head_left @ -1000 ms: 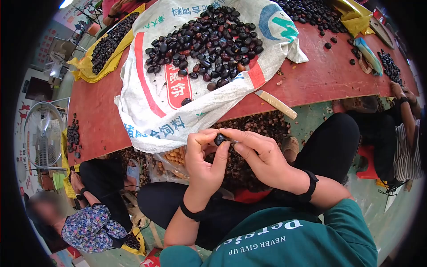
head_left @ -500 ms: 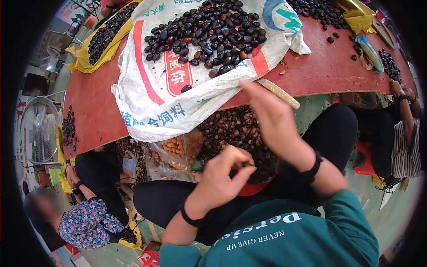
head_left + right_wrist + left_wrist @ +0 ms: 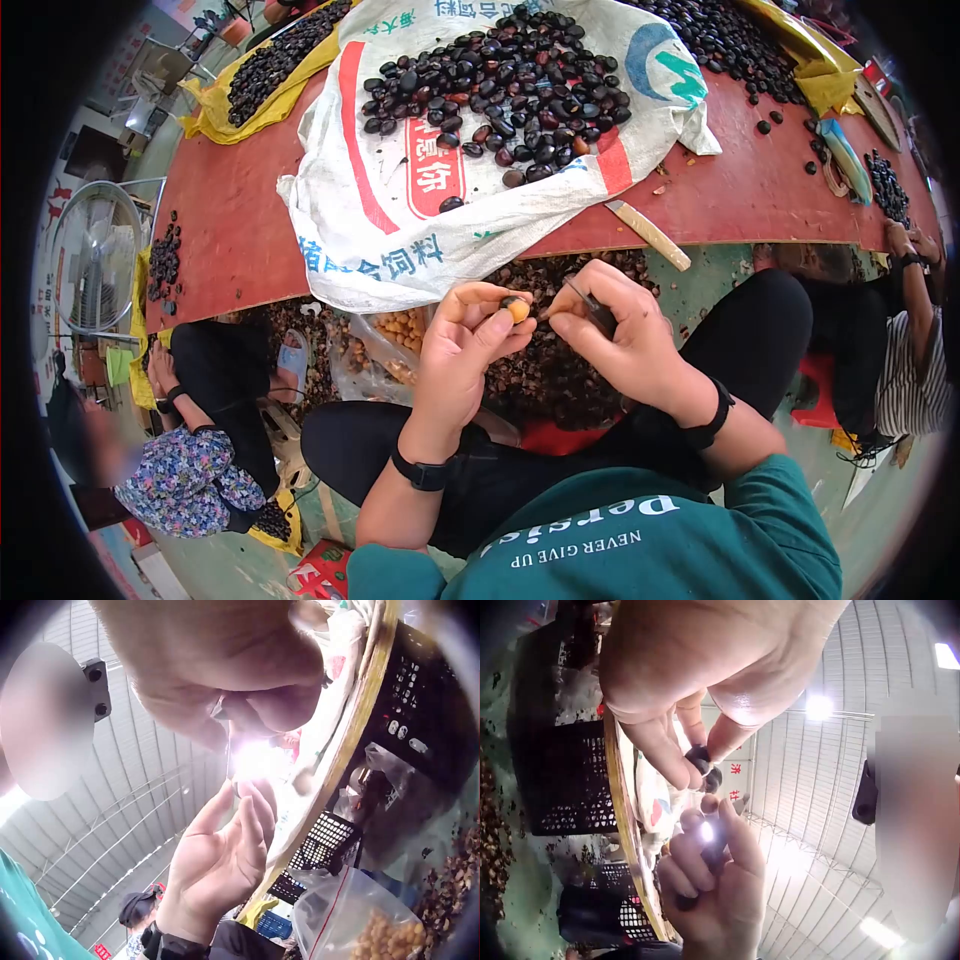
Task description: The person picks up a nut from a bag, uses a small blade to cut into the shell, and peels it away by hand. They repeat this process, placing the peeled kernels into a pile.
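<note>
In the head view my left hand (image 3: 455, 350) pinches a half-shelled seed (image 3: 518, 310) between thumb and fingers. Its yellow-orange kernel shows under a remaining piece of black shell. Close on its right, my right hand (image 3: 630, 340) grips a small knife (image 3: 602, 316) with a dark handle. The knife's thin blade points toward the seed, fingertips near fingertips. From the left wrist, the left hand (image 3: 705, 682) shows its fingers around a dark piece of shell (image 3: 698, 757). A bright glare covers the meeting point in the right wrist view.
Black seeds (image 3: 500, 90) lie heaped on a white woven sack (image 3: 345, 255) over the red table (image 3: 230, 220). A wooden-handled tool (image 3: 650, 235) lies at the table's edge. Below are a clear bag of yellow kernels (image 3: 400, 328) and piled shells (image 3: 540, 380). Other people sit on both sides.
The right hand swung out toward the table, then came back beside the left. The left hand dipped and rose again with the seed, whose yellow kernel now shows where it looked black before.
</note>
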Demonstrator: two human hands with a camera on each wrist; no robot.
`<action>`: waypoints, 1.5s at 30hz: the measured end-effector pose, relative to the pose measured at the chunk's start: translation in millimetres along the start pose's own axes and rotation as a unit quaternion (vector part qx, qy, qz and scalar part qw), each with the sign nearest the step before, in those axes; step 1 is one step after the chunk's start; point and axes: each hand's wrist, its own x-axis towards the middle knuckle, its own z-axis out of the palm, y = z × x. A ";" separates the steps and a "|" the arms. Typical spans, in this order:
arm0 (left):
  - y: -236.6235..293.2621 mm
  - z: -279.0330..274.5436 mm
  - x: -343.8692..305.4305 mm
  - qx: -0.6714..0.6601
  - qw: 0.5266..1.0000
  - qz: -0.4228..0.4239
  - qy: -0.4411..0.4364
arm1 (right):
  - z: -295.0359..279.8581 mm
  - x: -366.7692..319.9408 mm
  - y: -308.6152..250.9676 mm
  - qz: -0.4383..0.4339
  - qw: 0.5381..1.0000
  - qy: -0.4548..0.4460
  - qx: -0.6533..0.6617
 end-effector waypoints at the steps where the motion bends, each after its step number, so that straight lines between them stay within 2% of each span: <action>1: 0.4 2.8 -0.3 -0.006 1.000 -0.005 0.005 | 1.1 -0.1 1.2 -0.022 1.000 0.013 0.000; 3: 2.6 8.2 -0.5 -0.018 1.000 -0.010 0.018 | 4.7 -0.6 8.1 -0.030 0.999 0.023 0.036; 6: 0.4 7.6 0.1 0.041 0.998 0.028 0.024 | 9.2 -1.1 8.8 -0.025 0.997 0.018 0.076; 8: -7.0 3.4 2.6 0.067 0.993 0.091 0.021 | 9.5 -3.3 5.6 0.002 0.996 -0.014 0.089; 9: -9.1 2.9 4.0 0.081 0.989 0.123 0.019 | 10.9 -3.0 6.6 -0.020 0.996 -0.012 0.084; 11: -8.2 4.5 4.8 0.098 0.987 0.125 0.022 | 14.4 -2.3 10.1 -0.064 0.995 -0.007 0.075; 15: -8.1 12.0 6.0 0.111 0.985 0.130 0.031 | 13.5 -1.3 10.3 -0.085 0.994 -0.009 0.066; 21: -12.2 19.2 10.7 0.074 0.985 0.148 0.057 | 11.8 -1.6 12.6 -0.079 0.996 0.008 0.036; 27: -18.9 10.9 11.3 0.111 0.980 0.154 0.053 | 13.7 -4.7 12.9 -0.076 0.997 0.016 0.015; 33: -25.2 6.1 11.8 0.081 0.977 0.197 0.031 | 14.2 -6.6 11.7 -0.074 0.997 0.022 -0.017; 36: -21.3 13.4 8.3 0.133 0.968 0.207 0.049 | 18.7 -8.6 12.9 -0.075 0.996 0.037 -0.009; 39: -22.3 17.3 8.6 0.135 0.961 0.230 0.073 | 19.8 -11.5 6.8 -0.041 0.999 0.033 -0.001; 42: -24.0 17.1 3.6 0.327 0.905 0.271 0.028 | 25.3 -4.5 19.9 -0.083 0.991 0.099 -0.020; 43: -21.3 29.3 -1.9 0.379 0.873 0.303 -0.039 | 23.1 4.1 24.5 -0.078 0.986 0.145 0.006; 45: -32.5 37.7 -7.7 0.317 0.917 0.240 -0.038 | 7.9 7.9 20.9 -0.055 0.986 0.149 0.045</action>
